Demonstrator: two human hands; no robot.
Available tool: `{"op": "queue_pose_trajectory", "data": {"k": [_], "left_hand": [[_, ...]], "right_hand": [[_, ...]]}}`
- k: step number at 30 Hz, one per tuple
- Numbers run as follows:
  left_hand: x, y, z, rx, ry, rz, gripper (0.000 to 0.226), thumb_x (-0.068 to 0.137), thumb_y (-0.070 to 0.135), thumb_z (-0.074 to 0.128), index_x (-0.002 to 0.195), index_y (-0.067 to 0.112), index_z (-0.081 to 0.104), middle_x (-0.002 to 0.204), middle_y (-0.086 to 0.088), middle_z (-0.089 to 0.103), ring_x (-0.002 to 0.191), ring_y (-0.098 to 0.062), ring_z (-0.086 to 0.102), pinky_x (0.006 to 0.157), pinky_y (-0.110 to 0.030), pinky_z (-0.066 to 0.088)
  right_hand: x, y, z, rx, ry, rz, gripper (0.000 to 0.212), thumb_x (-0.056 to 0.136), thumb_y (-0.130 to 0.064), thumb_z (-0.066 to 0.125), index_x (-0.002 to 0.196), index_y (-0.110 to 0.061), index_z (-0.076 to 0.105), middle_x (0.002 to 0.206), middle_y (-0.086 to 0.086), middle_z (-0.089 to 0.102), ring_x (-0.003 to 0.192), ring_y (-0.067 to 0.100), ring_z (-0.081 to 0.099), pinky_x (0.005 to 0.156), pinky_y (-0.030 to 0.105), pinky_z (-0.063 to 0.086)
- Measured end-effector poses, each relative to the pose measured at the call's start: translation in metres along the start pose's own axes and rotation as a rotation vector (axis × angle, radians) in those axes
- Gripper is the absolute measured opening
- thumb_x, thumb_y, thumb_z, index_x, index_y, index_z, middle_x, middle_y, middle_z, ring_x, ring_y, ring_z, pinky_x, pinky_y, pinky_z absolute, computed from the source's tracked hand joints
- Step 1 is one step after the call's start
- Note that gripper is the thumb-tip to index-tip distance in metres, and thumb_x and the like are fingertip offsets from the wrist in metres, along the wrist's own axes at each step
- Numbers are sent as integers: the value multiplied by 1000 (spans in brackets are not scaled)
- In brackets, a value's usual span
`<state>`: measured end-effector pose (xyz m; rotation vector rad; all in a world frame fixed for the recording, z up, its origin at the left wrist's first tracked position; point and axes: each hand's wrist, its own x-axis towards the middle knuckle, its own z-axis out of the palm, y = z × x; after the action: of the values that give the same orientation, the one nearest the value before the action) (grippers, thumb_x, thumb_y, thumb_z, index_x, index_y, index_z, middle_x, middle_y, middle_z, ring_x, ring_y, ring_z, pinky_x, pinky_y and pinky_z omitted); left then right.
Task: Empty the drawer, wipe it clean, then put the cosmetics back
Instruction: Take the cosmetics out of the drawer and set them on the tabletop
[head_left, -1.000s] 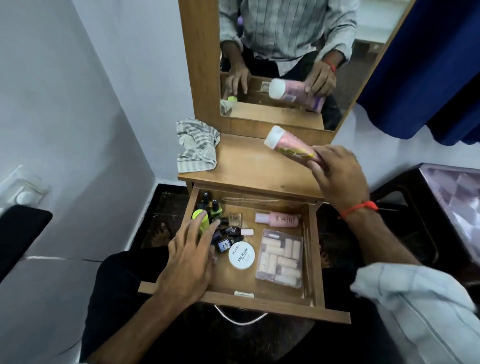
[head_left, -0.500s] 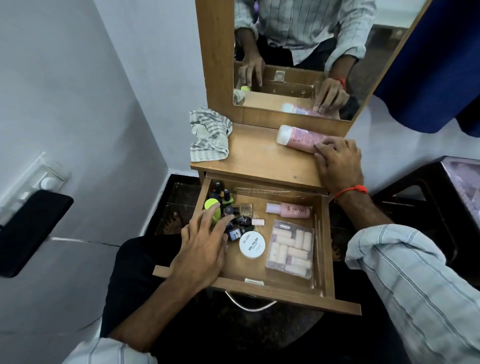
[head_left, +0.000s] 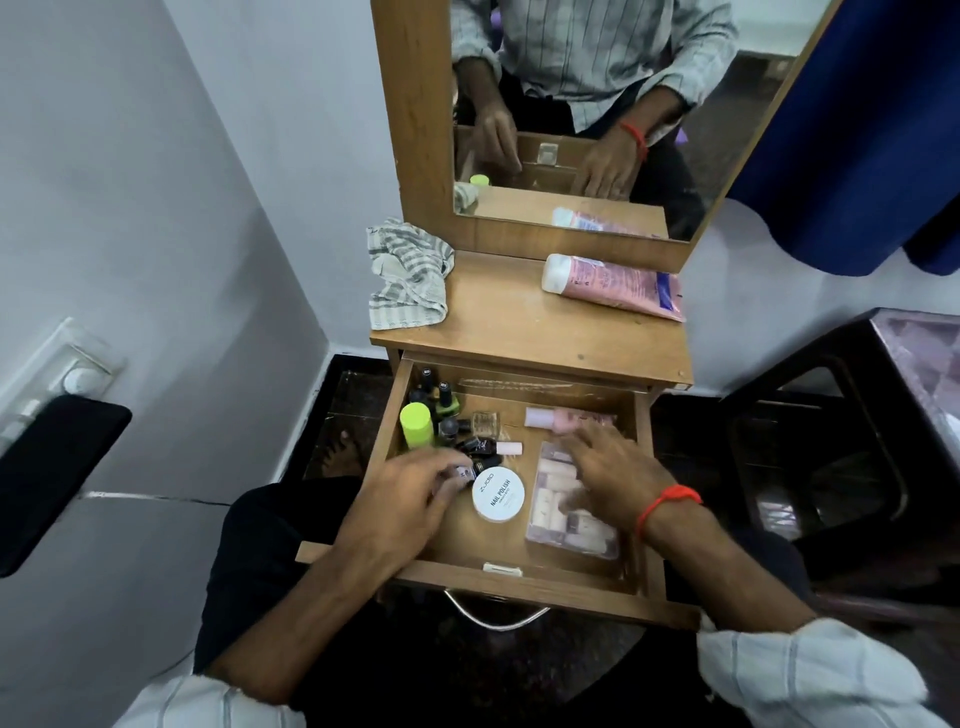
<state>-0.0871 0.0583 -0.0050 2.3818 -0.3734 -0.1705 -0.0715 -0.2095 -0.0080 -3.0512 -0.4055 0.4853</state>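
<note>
The wooden drawer (head_left: 644, 467) is pulled out under the dressing table. It holds a neon-green capped bottle (head_left: 416, 425), several dark nail polish bottles (head_left: 478, 446), a white round tub (head_left: 497, 493), a pink bottle (head_left: 545, 418) and a clear plastic case (head_left: 571, 530). My left hand (head_left: 410, 499) is in the drawer's left side, fingers curled on a small nail polish bottle (head_left: 464, 474). Fingers spread and blurred, my right hand (head_left: 613, 467) hovers over the clear case, its fingertips close to the pink bottle. A pink tube (head_left: 613, 285) lies on the tabletop (head_left: 519, 327).
A striped cloth (head_left: 408, 275) lies crumpled at the tabletop's back left, below the mirror (head_left: 597, 104). A white wall is close on the left, with a dark chair arm (head_left: 47, 467). A dark side table (head_left: 841, 441) stands to the right, a blue curtain (head_left: 883, 130) behind it.
My right hand let go of the pink tube on the tabletop and came down into the drawer over the clear case. My left hand slid from the green bottle to the small dark bottles.
</note>
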Motion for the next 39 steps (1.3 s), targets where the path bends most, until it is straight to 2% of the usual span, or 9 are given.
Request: {"op": "queue_pose_trajectory", "data": {"k": [5,11,14,17,19,22,26,30,39], "left_hand": [[19,22,25,342,-186,-58,32,98,47,57,129,37,59,124,11,67,114,-15,62,90,-38,53],[10,20,39,380,-41,-86,33,97,57,48,125,42,56,112,16,71,105,-12,66,79,-33,50],[8,19,37,333,20,-113,30,97,57,46,122,43,56,107,16,71,100,-13,67,75,-32,48],[8,21,36,292,54,-131,28,98,54,45,122,43,56,108,15,70,102,-15,65,75,-32,48],[8,21,34,261,74,-153,27,99,52,46,123,45,55,108,14,70,102,-16,65,77,-34,51],[8,19,33,219,97,-186,25,100,50,46,123,47,54,107,13,71,102,-18,66,77,-36,52],[10,19,33,169,118,-209,23,100,49,47,120,47,57,101,16,71,96,-14,67,75,-34,51],[11,19,31,141,96,-233,23,99,48,47,120,47,57,99,17,71,96,-12,65,78,-37,55],[9,18,29,130,94,-260,24,99,50,46,117,44,61,99,13,71,94,-14,65,80,-38,55]], "right_hand": [[9,-2,10,-46,-186,141,106,63,-50,84,145,-17,26,140,17,39,127,35,44,107,45,41],[21,0,10,65,-218,169,123,51,-44,91,145,-24,15,147,20,33,134,39,35,111,50,37],[24,0,7,103,-272,153,120,52,-52,89,148,-27,20,152,17,26,140,40,22,115,52,30],[17,1,-6,293,-302,139,88,72,-45,80,146,-34,33,147,13,33,140,38,25,115,49,30],[7,8,-19,514,-217,154,47,83,-38,74,124,-24,56,123,5,56,115,27,53,98,42,49],[-13,27,-39,750,-17,197,15,89,-30,69,100,-21,65,96,-1,66,86,13,64,75,29,54],[-23,57,-66,1190,383,272,12,92,-22,65,99,-12,68,84,0,73,71,10,66,63,23,55],[-3,65,-72,1436,644,526,21,92,-26,65,110,-25,54,94,7,70,67,16,69,44,27,54],[57,43,-68,925,879,879,30,92,-29,52,118,-18,43,125,15,53,117,33,49,97,48,46]]}}
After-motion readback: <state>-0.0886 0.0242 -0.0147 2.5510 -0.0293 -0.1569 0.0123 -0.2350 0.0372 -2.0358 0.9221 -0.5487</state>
